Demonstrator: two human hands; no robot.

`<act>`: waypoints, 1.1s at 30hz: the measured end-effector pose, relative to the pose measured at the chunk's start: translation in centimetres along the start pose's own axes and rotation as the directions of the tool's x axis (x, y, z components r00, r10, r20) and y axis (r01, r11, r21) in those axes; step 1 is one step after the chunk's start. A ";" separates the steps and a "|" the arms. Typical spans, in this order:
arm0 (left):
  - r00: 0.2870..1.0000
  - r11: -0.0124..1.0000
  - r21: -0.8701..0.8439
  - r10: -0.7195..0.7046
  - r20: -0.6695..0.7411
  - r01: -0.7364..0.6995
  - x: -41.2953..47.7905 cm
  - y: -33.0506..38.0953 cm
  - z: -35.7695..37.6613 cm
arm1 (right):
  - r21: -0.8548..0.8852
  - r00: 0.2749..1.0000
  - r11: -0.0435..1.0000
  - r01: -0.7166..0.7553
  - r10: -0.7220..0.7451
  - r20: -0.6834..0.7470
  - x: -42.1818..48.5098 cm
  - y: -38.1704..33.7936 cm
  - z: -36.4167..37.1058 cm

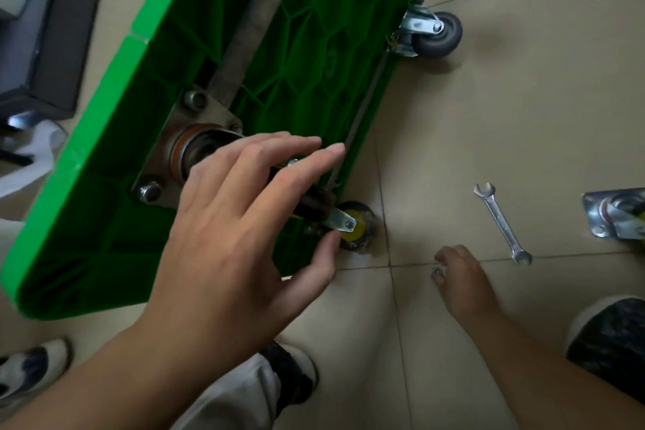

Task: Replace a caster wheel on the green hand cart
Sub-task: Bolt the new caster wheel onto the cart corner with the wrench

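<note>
Left hand [241,216] is filling the centre of the view, fingers spread wide and slightly curled, palm facing away from the camera, forearm entering from the lower left corner. It is covering much of a caster [335,220] mounted on the underside of the cart [104,202]. Whether the fingers are actually touching the caster or only hovering over it is not resolvable; nothing is visibly being gripped. Only the caster's fork tip and a blurred yellow-hubbed wheel are showing past the thumb. Just left of the fingers, the mounting plate [185,154] is sitting against the green ribbing, with two bolt heads showing.

Cart is lying tipped, underside toward the camera, its far end cut off by the top edge. A second, grey wheel [436,33] is sitting at the cart's far corner, well beyond the left hand.

Right hand [460,279] is reaching down to the tiled floor [523,98], fingers curled narrow, fingertips touching or pinching a small nut [437,270]; which of the two is unclear from blur. A wrench [502,223] is lying flat just beyond this hand, apart from it. Further right, a loose caster [617,216] is lying on the floor, cut off by the frame edge.

Shoes and trouser legs are partly showing along the bottom edge.
</note>
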State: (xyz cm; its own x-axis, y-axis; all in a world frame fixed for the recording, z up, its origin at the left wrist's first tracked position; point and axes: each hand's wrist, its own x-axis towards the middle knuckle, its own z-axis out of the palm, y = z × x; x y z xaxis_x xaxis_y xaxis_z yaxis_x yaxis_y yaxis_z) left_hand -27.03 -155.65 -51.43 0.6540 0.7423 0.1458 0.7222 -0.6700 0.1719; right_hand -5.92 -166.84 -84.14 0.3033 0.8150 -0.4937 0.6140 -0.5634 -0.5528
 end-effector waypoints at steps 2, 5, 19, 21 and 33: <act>1.000 1.000 -0.008 -0.004 0.004 0.004 0.1 -0.1 0.0 | -0.021 1.000 1.000 -0.006 0.006 0.008 -0.3 -0.3 0.3; 1.000 1.000 -0.008 0.006 0.005 -0.006 0.2 -0.2 0.1 | -0.005 1.000 1.000 0.014 -0.014 0.005 -0.9 -0.8 0.5; 0.981 1.000 0.011 0.008 -0.192 -0.006 0.2 -0.2 -4.6 | 0.224 0.877 0.877 0.425 -0.338 -0.341 -2.1 -13.3 -8.4; 0.972 1.000 0.006 -0.006 -0.236 0.008 0.3 -0.4 -5.6 | 0.230 0.813 0.817 0.529 -0.410 -0.414 -2.9 -16.9 -11.4; 0.968 0.984 0.029 -0.167 -0.189 0.175 -1.0 -2.8 -9.8 | 0.064 0.429 0.450 0.891 -0.786 -0.446 -12.7 -29.5 -23.5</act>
State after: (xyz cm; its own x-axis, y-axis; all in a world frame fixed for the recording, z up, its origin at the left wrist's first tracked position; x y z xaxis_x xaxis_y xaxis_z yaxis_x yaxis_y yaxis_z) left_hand -31.94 -154.48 -42.56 0.4700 0.8313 0.2966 0.8316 -0.5297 0.1668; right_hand -10.79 -157.34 -45.81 -0.0279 0.8525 0.5219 0.4997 0.4641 -0.7314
